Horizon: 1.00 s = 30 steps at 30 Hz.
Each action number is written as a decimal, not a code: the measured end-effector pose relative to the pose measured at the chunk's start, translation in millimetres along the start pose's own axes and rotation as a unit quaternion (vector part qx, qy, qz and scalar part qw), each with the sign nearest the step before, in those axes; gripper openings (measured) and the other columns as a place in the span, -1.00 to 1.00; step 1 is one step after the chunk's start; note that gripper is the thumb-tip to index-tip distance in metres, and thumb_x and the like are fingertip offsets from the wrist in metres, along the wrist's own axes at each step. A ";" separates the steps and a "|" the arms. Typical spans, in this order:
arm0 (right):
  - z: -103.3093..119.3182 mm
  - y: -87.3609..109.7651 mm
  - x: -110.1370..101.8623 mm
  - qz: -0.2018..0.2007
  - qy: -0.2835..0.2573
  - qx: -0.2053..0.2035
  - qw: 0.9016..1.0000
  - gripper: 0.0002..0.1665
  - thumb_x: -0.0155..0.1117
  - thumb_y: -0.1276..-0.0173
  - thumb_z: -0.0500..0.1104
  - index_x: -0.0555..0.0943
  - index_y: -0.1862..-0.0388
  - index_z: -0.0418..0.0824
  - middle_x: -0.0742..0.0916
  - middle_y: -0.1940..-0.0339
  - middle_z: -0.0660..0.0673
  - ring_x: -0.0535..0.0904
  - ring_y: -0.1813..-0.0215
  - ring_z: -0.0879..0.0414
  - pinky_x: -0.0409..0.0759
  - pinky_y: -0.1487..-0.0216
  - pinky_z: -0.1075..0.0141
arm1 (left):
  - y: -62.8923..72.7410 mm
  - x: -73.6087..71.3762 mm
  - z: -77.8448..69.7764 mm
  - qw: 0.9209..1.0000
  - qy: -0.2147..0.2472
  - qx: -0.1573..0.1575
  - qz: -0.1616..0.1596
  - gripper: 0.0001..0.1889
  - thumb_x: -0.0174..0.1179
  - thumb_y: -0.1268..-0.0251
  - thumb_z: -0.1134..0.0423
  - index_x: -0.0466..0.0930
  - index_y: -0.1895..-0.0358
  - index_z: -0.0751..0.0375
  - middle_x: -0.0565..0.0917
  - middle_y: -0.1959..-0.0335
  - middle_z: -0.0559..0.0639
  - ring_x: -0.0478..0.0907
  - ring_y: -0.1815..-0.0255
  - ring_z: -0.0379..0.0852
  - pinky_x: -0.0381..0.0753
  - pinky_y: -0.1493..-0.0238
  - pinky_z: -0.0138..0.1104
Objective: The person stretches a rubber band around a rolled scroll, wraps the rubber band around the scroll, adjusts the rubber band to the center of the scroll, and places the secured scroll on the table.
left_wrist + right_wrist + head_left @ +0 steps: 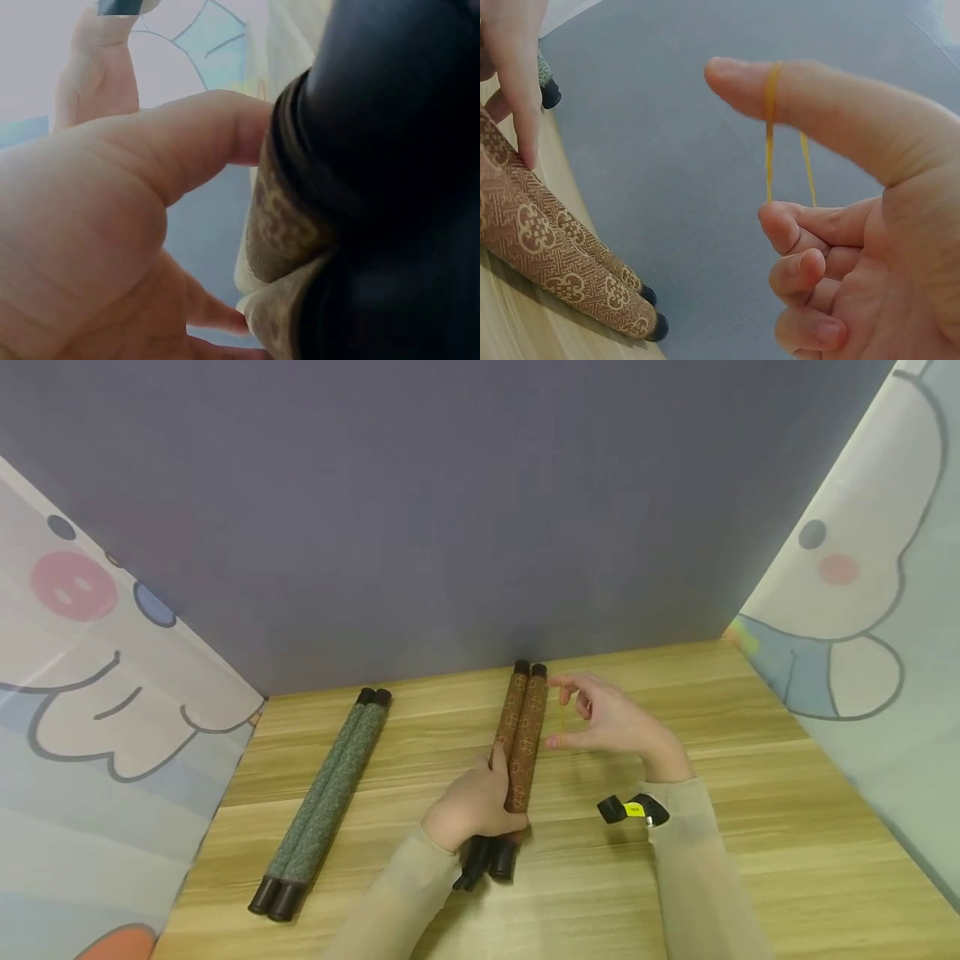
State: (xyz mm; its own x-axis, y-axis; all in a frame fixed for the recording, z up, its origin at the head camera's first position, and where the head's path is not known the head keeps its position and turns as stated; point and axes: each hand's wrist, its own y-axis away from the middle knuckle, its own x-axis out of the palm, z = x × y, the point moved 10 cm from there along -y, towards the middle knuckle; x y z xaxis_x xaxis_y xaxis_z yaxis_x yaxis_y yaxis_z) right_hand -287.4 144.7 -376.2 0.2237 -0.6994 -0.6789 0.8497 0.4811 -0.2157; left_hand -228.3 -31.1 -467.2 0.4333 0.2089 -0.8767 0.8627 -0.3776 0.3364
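A brown scroll [531,718] with a flower pattern and dark end knobs lies on the wooden table as two rolls side by side. My left hand [474,802] grips it near its close end, thumb on one side and fingers on the other. To the right of its far part is my right hand [618,722], palm turned toward the scroll. In the right wrist view a thin yellow rubber band [769,150] is stretched between that hand's thumb and bent index finger. The other fingers curl loosely below. Dark knobs [375,112] fill the right of the left wrist view.
Left of the hands lies a green-grey scroll [337,793], also two rolls with dark knobs. A grey-purple panel [465,527] stands behind the wooden table [750,827]. Cartoon-printed sheets [832,610] flank both sides. A black strap [652,810] sits at the right wrist.
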 end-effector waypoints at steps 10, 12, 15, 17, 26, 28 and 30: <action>-2.6 1.0 2.1 -0.003 -0.006 0.010 1.000 0.13 0.79 -0.17 0.04 0.43 -0.60 -0.32 0.62 -0.04 -0.11 0.42 0.30 0.11 0.43 0.26 0.27 | 6.6 -12.5 43.4 0.994 -0.098 0.013 -0.043 0.20 0.49 -0.31 -0.14 -0.07 -0.80 0.27 0.38 -0.53 0.51 0.54 -0.35 0.51 0.63 -0.20 0.28; -3.2 1.3 2.3 -0.002 -0.005 0.011 1.000 0.12 0.79 -0.17 0.03 0.44 -0.59 -0.31 0.62 -0.04 -0.11 0.42 0.30 0.09 0.43 0.25 0.27 | 6.5 -15.8 53.1 0.992 -0.113 0.021 -0.057 0.14 0.47 -0.36 -0.09 -0.04 -0.80 0.23 0.41 -0.49 0.51 0.53 -0.34 0.52 0.59 -0.22 0.33; -4.4 1.0 3.6 0.002 -0.002 0.012 1.000 0.11 0.79 -0.18 0.04 0.43 -0.60 -0.31 0.65 -0.07 -0.15 0.44 0.27 0.09 0.43 0.23 0.27 | 6.8 -21.1 65.0 0.989 -0.118 0.035 -0.081 0.07 0.45 -0.39 -0.02 0.02 -0.80 0.19 0.45 -0.43 0.50 0.54 -0.30 0.50 0.58 -0.20 0.35; -4.8 1.0 4.0 0.003 -0.003 0.013 1.000 0.12 0.78 -0.19 0.03 0.42 -0.60 -0.32 0.66 -0.09 -0.17 0.45 0.25 0.08 0.44 0.22 0.26 | 6.9 -23.7 69.4 0.989 -0.109 0.046 -0.092 0.02 0.42 -0.43 0.02 0.03 -0.80 0.17 0.45 -0.43 0.49 0.53 -0.30 0.49 0.57 -0.19 0.35; -7.2 1.2 3.3 0.005 -0.013 0.022 1.000 0.15 0.81 -0.14 -0.02 0.41 -0.61 -0.33 0.67 -0.12 -0.24 0.47 0.25 0.05 0.47 0.23 0.27 | 4.3 -28.1 69.0 0.982 -0.093 0.099 -0.133 -0.05 0.40 -0.54 -0.08 0.12 -0.76 0.23 0.52 -0.38 0.47 0.52 -0.30 0.53 0.64 -0.12 0.34; -7.3 0.7 3.4 0.006 -0.017 0.021 1.000 0.15 0.81 -0.14 -0.03 0.41 -0.60 -0.33 0.66 -0.12 -0.25 0.46 0.25 0.04 0.47 0.23 0.27 | 3.2 -28.7 70.6 0.981 -0.086 0.099 -0.140 -0.06 0.44 -0.51 -0.06 0.15 -0.75 0.24 0.53 -0.38 0.47 0.52 -0.31 0.54 0.63 -0.13 0.36; -7.0 -0.2 3.6 0.007 -0.018 0.017 1.000 0.14 0.81 -0.15 -0.03 0.42 -0.60 -0.34 0.66 -0.11 -0.24 0.46 0.26 0.05 0.46 0.24 0.28 | 2.4 -29.2 72.7 0.981 -0.083 0.097 -0.144 -0.06 0.45 -0.50 -0.02 0.16 -0.75 0.25 0.53 -0.40 0.46 0.52 -0.32 0.55 0.63 -0.14 0.37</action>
State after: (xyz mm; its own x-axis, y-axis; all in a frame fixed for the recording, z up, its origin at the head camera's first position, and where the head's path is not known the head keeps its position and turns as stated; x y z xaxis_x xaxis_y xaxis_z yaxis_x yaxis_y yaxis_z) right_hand -290.1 145.8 -383.5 0.2520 -0.7117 -0.6558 0.8616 0.4736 -0.1828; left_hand -257.9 -103.7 -465.8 0.1155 0.1879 -0.9754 0.8707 -0.4917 0.0084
